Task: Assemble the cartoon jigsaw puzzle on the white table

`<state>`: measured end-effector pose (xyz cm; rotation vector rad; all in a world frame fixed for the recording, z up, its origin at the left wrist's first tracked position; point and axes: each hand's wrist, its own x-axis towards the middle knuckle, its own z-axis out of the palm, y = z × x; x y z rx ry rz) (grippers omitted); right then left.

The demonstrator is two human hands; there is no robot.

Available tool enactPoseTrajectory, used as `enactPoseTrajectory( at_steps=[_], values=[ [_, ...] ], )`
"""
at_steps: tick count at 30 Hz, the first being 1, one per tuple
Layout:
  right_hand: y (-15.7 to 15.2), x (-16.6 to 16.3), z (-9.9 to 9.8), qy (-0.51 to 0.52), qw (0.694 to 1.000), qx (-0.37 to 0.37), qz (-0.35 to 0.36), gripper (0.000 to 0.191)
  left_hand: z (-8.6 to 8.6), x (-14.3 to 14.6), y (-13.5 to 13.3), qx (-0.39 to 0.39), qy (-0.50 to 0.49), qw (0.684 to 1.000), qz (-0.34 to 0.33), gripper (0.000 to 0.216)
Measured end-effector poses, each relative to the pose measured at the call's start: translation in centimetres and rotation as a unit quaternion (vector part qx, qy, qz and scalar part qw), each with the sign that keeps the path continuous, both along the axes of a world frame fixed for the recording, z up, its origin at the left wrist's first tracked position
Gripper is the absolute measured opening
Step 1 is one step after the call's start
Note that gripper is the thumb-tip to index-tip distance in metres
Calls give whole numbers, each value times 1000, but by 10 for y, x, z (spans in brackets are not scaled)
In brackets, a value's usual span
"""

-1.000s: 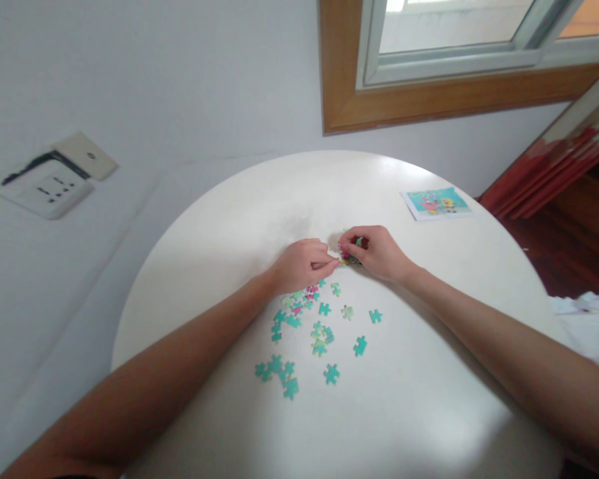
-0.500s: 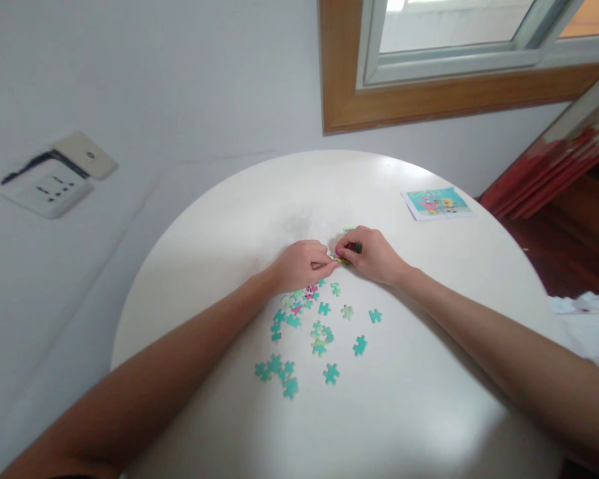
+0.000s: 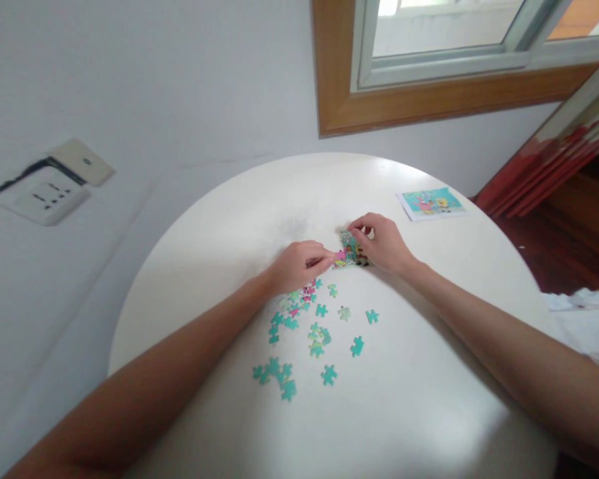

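A small joined section of jigsaw puzzle [image 3: 350, 254], with a colourful cartoon picture, lies flat on the white table. My left hand [image 3: 299, 267] pinches its left edge by a pink part, thumb and forefinger together. Curled over the top and right side is my right hand [image 3: 383, 243], its thumb and fingertips closed on the upper edge and covering part of the picture. Loose teal and pink puzzle pieces [image 3: 290, 323] are scattered below, some partly hidden by my left hand. A single teal piece [image 3: 329, 375] lies closest to me.
A picture card [image 3: 433, 203] with a cartoon scene lies at the table's right rear. The round white table [image 3: 409, 412] stands against a wall with a socket [image 3: 44, 194] on the left. A wood-framed window [image 3: 429, 106] is behind, and a red curtain [image 3: 524, 176] hangs at right.
My right hand has moved up and slightly right, from the lower left part of the puzzle to its upper edge, uncovering more of the picture. My left hand stays at the left edge.
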<state>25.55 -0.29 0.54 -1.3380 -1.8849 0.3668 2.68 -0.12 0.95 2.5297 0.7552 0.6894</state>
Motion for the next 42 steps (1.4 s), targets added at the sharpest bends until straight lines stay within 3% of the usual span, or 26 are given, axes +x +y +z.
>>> enactPoseTrajectory(
  at_steps=[5,15,30,36,42],
  values=[
    [0,11,4,-18,1000,-6,-14,22,-4,0,3,17,-43,997,69,22],
    [-4,10,3,-49,999,-16,-3,26,-11,-3,5,45,10,999,20,25],
    [-7,10,4,-53,998,-14,-8,24,-11,-2,9,-2,-75,986,152,21],
    [-21,-7,6,-44,997,0,69,19,-12,-1,9,-14,-90,980,175,21],
    [-47,-46,6,-65,960,20,271,24,-10,1,8,-30,-97,977,188,21]
  ],
)
